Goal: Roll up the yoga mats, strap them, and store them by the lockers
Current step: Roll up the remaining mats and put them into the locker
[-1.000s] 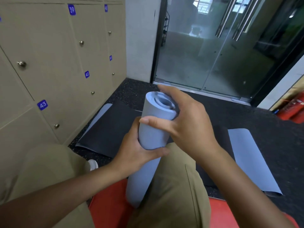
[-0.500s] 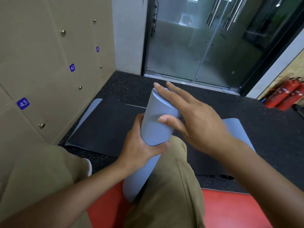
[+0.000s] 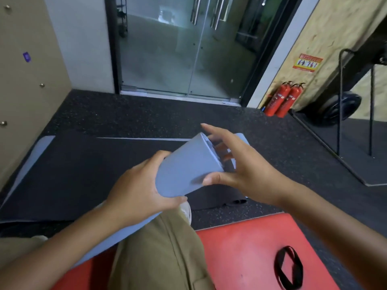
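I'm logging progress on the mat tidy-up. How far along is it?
Done: the blue mat is rolled. In hand: the left hand grips it while the right hand touches its end. Left: strapping it, since the black strap lies unused on the red mat; the dark mat lies unrolled.

Rolled mat across lap, between left hand and right hand; unrolled mat on floor ahead, lockers left, strap lower right on pad.

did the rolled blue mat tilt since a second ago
Yes: the rolled blue mat, gripped by the left hand, has tipped from upright toward the fire extinguishers.
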Action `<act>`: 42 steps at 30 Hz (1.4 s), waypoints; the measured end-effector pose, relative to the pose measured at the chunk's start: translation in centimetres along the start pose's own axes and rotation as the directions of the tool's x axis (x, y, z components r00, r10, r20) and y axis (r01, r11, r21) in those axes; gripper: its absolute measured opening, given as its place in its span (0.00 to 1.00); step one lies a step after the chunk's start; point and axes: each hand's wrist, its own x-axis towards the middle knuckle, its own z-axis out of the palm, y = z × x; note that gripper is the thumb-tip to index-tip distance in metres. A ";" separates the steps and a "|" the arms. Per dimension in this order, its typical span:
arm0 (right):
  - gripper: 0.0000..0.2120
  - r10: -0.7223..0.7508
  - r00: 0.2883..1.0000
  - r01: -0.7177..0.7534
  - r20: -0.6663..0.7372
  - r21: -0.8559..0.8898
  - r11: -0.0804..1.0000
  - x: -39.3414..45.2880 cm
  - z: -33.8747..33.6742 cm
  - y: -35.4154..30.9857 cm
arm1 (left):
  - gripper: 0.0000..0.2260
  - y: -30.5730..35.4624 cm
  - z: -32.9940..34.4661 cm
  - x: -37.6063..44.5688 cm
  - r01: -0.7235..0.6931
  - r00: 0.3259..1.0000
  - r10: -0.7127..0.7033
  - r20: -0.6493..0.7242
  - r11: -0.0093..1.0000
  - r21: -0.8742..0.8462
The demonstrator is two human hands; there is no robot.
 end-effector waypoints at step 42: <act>0.22 0.920 0.391 -0.883 -0.020 -0.289 0.369 -23.3 4.7 22.7 | 0.36 -0.4 5.4 2.7 -0.318 0.871 -0.015 0.490 0.743 0.588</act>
